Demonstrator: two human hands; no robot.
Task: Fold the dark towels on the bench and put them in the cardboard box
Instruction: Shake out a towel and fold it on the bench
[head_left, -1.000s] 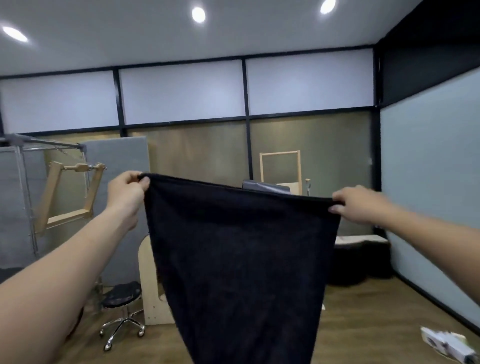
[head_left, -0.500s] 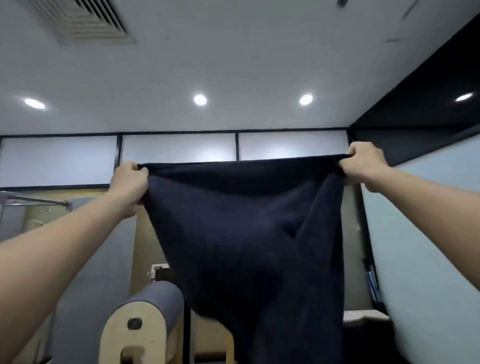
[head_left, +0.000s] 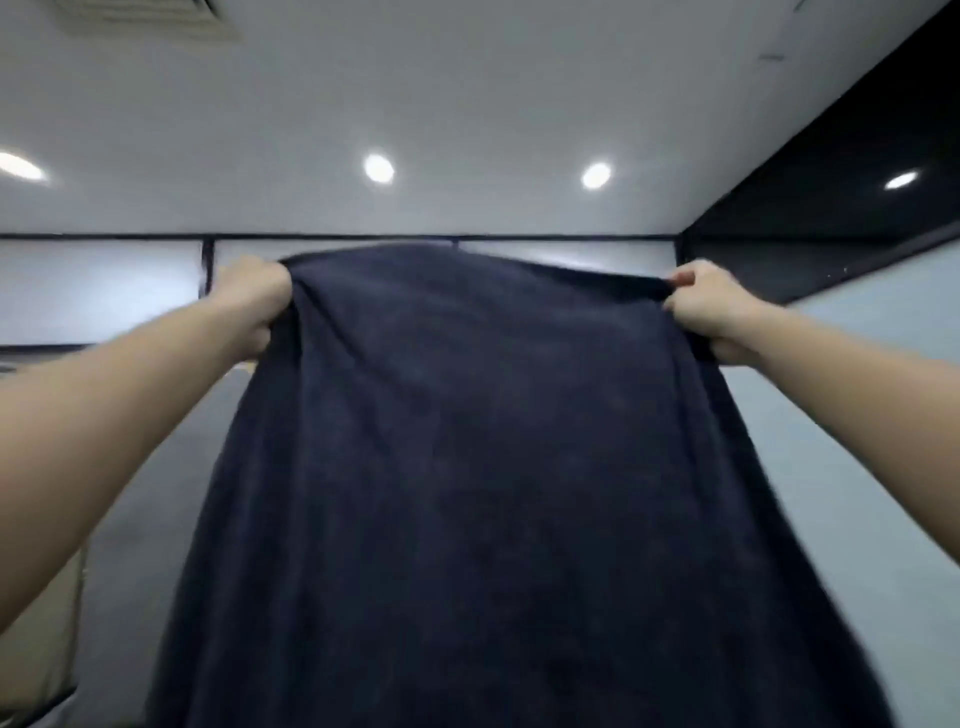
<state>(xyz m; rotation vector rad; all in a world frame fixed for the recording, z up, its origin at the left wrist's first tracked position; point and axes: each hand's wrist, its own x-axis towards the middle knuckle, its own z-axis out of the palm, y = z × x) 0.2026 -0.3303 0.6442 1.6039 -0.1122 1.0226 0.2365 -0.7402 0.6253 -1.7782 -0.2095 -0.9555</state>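
A dark navy towel (head_left: 467, 493) hangs spread out in front of me and fills the middle and bottom of the head view. My left hand (head_left: 254, 301) grips its upper left corner. My right hand (head_left: 711, 312) grips its upper right corner. Both arms are stretched forward and up, and the top edge bulges upward between the hands. The bench and the cardboard box are out of view.
The camera points up at a white ceiling with round lights (head_left: 378, 169) and an air vent (head_left: 140, 15). A frosted glass wall with black frames (head_left: 104, 291) runs behind the towel. A dark panel (head_left: 831, 197) is at the upper right.
My view has tilted further up toward the ceiling. The towel billowed toward me and now covers more of the view. Both hands kept their grip on the corners.
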